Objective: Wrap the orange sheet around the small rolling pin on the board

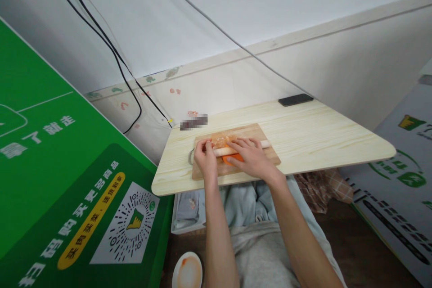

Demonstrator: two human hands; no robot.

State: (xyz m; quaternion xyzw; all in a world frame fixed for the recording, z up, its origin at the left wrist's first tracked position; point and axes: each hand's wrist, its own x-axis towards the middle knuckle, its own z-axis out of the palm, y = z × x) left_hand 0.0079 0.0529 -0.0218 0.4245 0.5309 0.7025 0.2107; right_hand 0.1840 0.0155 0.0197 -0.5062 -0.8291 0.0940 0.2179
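Observation:
A pale, rod-shaped rolling pin (221,151) lies across a wooden cutting board (256,131). Beneath and behind it is an orange, mottled flat piece (221,142); a smoother orange part (233,158) shows on the near side. I cannot tell what the orange material is. At the pin's left end, my left hand (206,158) is closed, its fingers curled and partly hiding what they grip. My right hand (251,155) lies flat over the pin's right part, fingers stretched and apart. The pin's right tip sticks out beyond it.
The board rests on a pale wooden table (324,132). A black phone (295,100) lies at the far edge, and a blurred dark object (194,122) at the back left. Cables (124,65) hang by the wall. Below is a stained white dish (187,272); a green panel (43,112) stands left.

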